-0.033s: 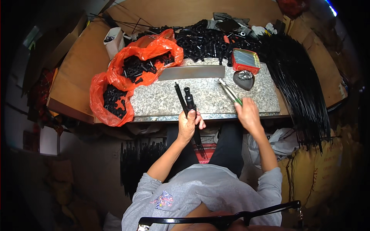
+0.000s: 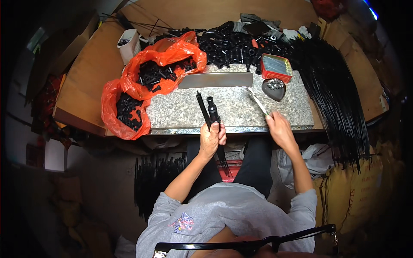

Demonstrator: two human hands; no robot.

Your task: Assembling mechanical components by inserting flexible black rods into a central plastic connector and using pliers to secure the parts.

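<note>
My left hand [image 2: 211, 137] is wrapped round a black umbrella frame [image 2: 213, 112]. Its knobbed shaft and a slim black rod point up past my fingers, and thin ribs hang down below them. In my right hand [image 2: 280, 129] is a pair of pliers [image 2: 259, 102], gripped by the handles, a bit of green showing at my fingers. The jaws reach over the speckled stone slab [image 2: 172, 109], apart from the frame. Beyond the pliers sits a dark heart-shaped dish [image 2: 274, 93] with small shiny metal pieces in it.
A flat metal bar [image 2: 215, 80] lies across the slab. Orange plastic bags [image 2: 112, 122] of small black parts stand at left, near a white container [image 2: 129, 51]. Black parts [image 2: 228, 51] heap up behind. A red tin [image 2: 276, 77] and long black rods [image 2: 335, 99] are at right.
The pliers have turned in my right hand, so less green shows and they look narrower. My right hand has shifted slightly to the right. The left hand keeps its hold.
</note>
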